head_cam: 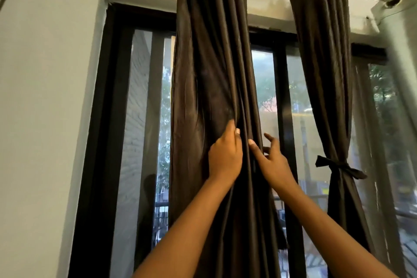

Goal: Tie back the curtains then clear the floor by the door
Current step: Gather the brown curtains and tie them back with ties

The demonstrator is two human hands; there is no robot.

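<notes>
Left grip (224,156) clenched on loose curtain (212,74) folds, right grip (269,160) released at its edge; tied curtain (327,97) at 3 o'clock.

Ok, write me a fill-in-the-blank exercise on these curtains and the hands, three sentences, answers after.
1. The right curtain is already bound with a dark ____ at its middle.
2. Both hands work on the ____ curtain, which hangs loose.
3. The left hand has its grip on a fold of fabric, while the right hand reaches round the curtain's ____ edge with fingers spread.

Missing words: tie; left; right
</notes>
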